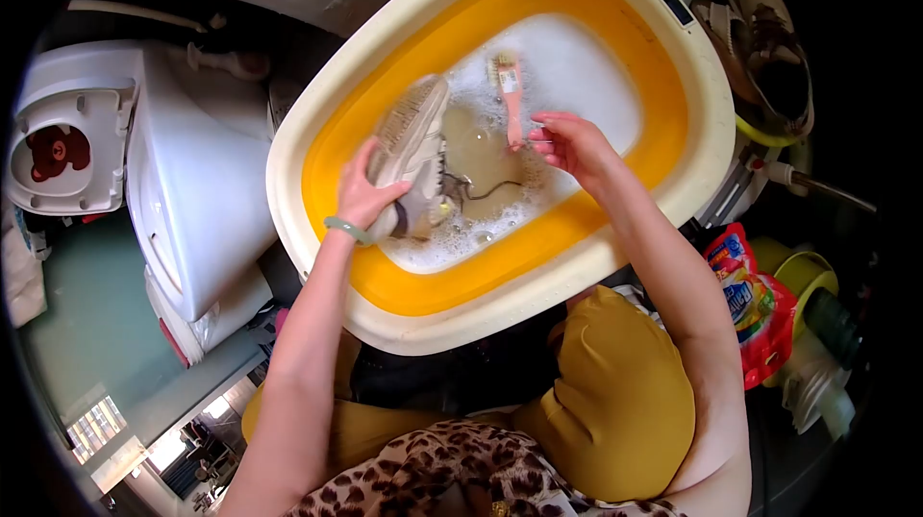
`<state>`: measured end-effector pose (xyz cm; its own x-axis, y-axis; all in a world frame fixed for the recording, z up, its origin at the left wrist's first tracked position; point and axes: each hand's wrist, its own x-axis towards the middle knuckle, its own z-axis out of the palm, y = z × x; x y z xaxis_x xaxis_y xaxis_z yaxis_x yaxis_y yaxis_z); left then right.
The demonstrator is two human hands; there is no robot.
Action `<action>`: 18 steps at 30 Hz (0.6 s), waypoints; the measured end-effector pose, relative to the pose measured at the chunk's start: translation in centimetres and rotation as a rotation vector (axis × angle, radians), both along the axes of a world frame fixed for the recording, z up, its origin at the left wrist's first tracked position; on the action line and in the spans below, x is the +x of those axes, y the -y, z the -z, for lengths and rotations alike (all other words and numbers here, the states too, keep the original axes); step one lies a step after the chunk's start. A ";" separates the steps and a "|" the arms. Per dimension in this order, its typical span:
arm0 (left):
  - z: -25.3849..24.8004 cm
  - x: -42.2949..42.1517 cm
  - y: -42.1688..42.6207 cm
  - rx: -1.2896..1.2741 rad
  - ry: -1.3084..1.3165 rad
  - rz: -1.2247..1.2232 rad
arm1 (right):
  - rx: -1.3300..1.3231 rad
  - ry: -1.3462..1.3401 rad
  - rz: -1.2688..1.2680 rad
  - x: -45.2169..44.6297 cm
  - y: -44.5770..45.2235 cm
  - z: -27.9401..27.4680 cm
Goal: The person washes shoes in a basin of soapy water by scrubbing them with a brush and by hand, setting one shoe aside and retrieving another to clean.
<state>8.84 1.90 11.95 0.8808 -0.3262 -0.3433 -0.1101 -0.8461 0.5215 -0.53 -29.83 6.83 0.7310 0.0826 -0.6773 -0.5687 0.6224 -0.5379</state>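
My left hand [363,192], with a pale green bangle at the wrist, is closed round a light grey and white shoe [411,137]. The shoe is tilted on its side at the left of the basin, its textured sole facing left and dark laces trailing into the cloudy water. A pink scrubbing brush [511,99] lies in the suds with its bristle head away from me. My right hand [574,147] is just right of the brush's handle end, fingers loosely bent and apart, with nothing seen in them.
The cream-rimmed basin [288,166] has orange walls and holds foam [586,75]. A white toilet [192,200] stands on the left. More shoes [769,46] sit in a green-rimmed container at the upper right. A red detergent bag [755,310] is at the right.
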 end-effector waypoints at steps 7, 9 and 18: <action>-2.5 -3.9 1.5 0.426 0.643 0.230 | 0.025 0.010 0.012 0.3 -0.4 -0.5; 0.2 -4.7 1.0 0.443 0.539 0.231 | 0.040 0.027 0.015 0.2 -0.3 -0.4; 5.1 -9.1 1.6 0.462 0.220 0.097 | 0.043 0.015 0.010 -0.1 0.4 -0.3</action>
<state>-0.28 0.31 6.80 0.9216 -0.2679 -0.2807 -0.2641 -0.9631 0.0520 -0.61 -30.24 7.12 0.7420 0.1037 -0.6623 -0.5543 0.6506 -0.5191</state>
